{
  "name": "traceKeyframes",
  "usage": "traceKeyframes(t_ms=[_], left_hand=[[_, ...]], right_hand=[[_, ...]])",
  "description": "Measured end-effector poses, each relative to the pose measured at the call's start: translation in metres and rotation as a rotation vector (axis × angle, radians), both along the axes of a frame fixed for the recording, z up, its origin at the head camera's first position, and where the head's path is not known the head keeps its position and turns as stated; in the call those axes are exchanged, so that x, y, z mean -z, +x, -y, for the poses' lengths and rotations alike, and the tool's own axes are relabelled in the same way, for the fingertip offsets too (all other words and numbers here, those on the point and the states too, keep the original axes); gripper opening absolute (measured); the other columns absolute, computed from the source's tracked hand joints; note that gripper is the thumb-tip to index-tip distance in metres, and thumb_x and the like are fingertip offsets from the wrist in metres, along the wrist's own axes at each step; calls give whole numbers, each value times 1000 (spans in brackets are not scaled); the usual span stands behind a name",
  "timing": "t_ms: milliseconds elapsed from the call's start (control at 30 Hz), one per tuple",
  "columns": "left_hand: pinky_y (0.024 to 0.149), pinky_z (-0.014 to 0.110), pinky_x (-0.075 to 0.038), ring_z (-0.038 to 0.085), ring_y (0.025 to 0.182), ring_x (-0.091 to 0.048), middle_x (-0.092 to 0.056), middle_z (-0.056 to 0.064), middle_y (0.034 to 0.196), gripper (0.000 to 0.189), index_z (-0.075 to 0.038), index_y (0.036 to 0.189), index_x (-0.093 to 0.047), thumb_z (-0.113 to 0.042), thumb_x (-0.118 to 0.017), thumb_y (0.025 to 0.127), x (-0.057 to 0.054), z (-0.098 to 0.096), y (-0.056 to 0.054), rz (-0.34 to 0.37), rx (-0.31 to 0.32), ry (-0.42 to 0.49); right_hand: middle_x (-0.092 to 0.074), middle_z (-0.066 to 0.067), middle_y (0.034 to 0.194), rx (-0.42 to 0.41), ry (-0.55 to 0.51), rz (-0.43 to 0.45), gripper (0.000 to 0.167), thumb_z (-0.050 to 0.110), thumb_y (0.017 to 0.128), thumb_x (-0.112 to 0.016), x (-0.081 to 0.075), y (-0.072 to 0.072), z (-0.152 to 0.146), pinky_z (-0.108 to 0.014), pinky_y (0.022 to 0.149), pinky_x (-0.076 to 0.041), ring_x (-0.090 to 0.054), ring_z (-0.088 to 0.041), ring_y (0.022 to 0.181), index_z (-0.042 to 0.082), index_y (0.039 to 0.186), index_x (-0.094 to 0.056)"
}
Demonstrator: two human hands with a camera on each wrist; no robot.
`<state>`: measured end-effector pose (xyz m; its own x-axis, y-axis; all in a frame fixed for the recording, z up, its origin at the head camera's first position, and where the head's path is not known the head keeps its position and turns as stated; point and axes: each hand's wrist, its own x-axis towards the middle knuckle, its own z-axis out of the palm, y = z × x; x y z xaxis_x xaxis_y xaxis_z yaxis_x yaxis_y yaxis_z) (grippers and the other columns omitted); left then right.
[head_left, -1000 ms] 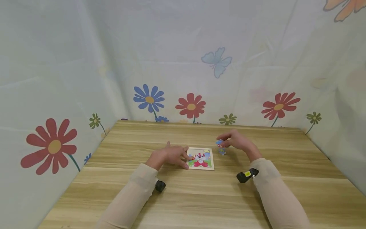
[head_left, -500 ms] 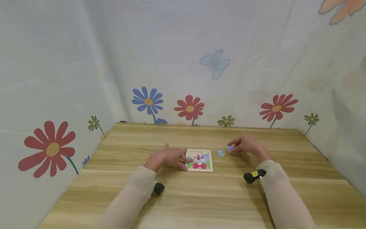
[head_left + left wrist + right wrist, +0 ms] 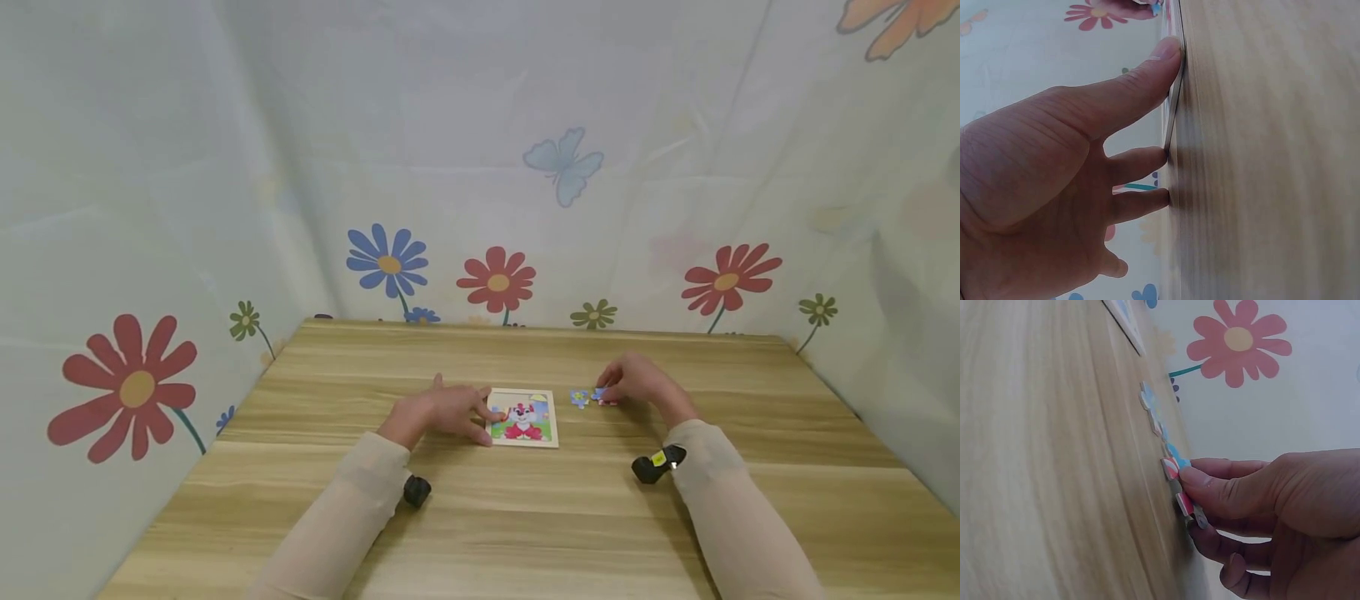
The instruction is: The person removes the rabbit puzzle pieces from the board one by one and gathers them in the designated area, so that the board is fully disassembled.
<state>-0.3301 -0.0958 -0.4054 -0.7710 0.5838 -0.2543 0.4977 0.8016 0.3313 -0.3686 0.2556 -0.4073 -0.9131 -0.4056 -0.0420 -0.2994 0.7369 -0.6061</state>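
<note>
A small square jigsaw puzzle [image 3: 555, 425] in a pale wooden frame, showing a red and white cartoon animal, lies mid-table. My left hand [image 3: 450, 410] rests at its left side, fingers fairly straight, one fingertip on the picture. In the left wrist view the thumb [image 3: 1160, 62] presses the frame's edge and other fingertips meet the frame and table. To the right of the frame lies a loose blue puzzle piece [image 3: 579, 399]. Beside it my right hand [image 3: 641, 383] pinches another puzzle piece [image 3: 1171, 467], blue with red and white, low over the table.
The wood-grain table [image 3: 480, 517] runs back to a pale curtain [image 3: 450, 125] printed with flowers and a butterfly. Curtain also closes in both sides. A black wrist camera [image 3: 417, 492] sits on the left wrist, another black camera [image 3: 657, 463] on the right.
My right hand has carried its piece rightward from above the loose blue piece and lowered it to the table beside that piece. The left hand stays on the frame.
</note>
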Motion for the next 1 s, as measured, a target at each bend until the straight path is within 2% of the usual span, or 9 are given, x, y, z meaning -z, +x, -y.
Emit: traceKeyframes(t_ms=[333,633,1000], left_hand=[[110,73,6,26,147,-31,-32,6,161,54,-34,133,-64,-48,-77,83,-2,-1,1,9,-6,4],[110,73,6,24,147,-31,-33,4,160,53,-35,132,-65,-48,-78,82,-1,-1,2,-1,-11,-2],[110,73,6,24,147,-31,-33,4,160,53,-35,132,-65,-48,-78,82,-2,-1,3,-1,-21,0]], right_hand=[[-73,-10,82,24,-10,4,11,-2,86,-75,2,2,3,-25,62,-48,-60,-14,69,-7,97,-75],[-73,-10,81,18,17,-19,14,0,83,-79,1,3,4,-27,61,-46,-57,-13,68,-6,96,-76],[-72,-9,82,9,2,-10,14,1,86,-76,0,2,0,-29,64,-45,-55,-14,70,-6,98,-76]])
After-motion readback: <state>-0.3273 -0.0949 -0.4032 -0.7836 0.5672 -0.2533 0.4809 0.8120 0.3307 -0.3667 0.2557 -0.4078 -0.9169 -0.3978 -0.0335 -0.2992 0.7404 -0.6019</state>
